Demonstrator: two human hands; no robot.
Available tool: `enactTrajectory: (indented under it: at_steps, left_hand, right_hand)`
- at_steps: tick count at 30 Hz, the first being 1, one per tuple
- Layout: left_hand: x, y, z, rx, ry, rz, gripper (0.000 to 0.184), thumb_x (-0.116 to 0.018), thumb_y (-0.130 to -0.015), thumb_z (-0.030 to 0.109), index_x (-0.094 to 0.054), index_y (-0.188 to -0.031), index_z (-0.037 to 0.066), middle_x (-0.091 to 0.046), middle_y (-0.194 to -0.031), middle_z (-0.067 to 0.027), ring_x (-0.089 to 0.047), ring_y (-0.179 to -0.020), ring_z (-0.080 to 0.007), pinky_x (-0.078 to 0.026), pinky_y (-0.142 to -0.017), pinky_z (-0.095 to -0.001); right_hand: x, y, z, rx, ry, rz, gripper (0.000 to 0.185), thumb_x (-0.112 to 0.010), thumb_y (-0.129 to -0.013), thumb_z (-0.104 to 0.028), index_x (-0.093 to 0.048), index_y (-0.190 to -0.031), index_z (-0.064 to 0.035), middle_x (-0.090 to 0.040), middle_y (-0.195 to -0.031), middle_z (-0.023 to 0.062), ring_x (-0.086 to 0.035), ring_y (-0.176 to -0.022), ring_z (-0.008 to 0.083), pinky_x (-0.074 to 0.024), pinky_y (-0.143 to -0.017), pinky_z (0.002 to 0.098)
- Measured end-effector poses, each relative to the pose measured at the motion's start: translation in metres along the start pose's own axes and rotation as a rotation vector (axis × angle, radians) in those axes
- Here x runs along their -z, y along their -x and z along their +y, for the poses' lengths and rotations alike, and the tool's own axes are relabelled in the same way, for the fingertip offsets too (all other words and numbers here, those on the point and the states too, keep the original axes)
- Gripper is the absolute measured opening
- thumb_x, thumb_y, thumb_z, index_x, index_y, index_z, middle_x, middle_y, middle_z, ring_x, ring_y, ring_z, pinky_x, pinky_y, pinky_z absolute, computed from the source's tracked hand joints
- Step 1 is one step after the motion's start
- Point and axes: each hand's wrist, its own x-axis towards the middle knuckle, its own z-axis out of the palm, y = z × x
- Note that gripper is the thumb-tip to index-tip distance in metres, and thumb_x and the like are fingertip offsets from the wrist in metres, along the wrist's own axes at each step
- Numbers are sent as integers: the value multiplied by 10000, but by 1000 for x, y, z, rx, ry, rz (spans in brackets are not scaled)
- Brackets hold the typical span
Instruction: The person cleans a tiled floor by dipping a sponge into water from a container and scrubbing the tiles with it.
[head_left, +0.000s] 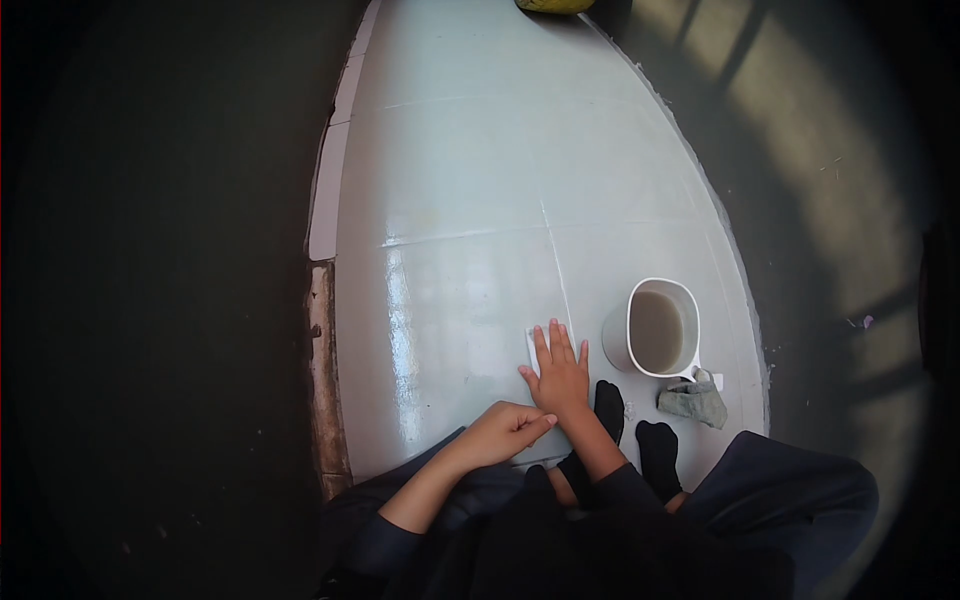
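My right hand (560, 380) lies flat with its fingers spread, palm down on a small flat white piece (531, 342). Most of that piece is hidden under the hand, so I cannot tell its kind. My left hand (503, 434) is closed, fingers curled under and thumb pointing toward the right wrist; nothing shows in it. To the right of the right hand stands a white mug-shaped container (618, 338) with cloudy grey-brown liquid (656, 332) inside. Beside its handle lies a crumpled grey-green cloth (694, 403).
Shiny white tiles (470, 170) cover a raised strip, with a chipped edge (323, 370) along its left side. My black-socked feet (657, 455) rest close behind the container. A yellow rounded object (555, 5) is cut off at the top. Dark grey floor (830, 270) lies to the right.
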Motion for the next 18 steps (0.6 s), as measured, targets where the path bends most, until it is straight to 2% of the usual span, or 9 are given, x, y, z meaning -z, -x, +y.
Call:
enactTrajectory:
  at_steps: [5,11,18]
  left_hand:
    - [14,-9,-21,17,22,156,449,-501,-939,276,-449,-581,10,-391,-501,29,-330,-494,-49,-300,-465,-248]
    - [29,-8,-28,31,-81,167,457,-498,-940,279,-438,-571,16,-375,-496,34,-315,-491,-50,-291,-459,-251]
    - [37,0,-26,9,-136,163,459,-496,-941,280,-430,-573,14,-361,-495,32,-303,-489,-51,-284,-458,-251]
  right_hand:
    - [-2,-79,9,-31,-1,19,637,-412,-891,-470,-278,-1414,-130,-205,-1481,137,-190,-1372,258,-119,-1073,552]
    - [8,-170,10,-72,22,-56,624,-323,-921,-486,-224,-1431,-141,-176,-1492,119,-138,-1387,238,-95,-1100,503]
    - [16,-159,13,-57,-40,-122,631,-329,-922,-480,-199,-1437,-139,-174,-1493,118,-150,-1384,242,-107,-1103,493]
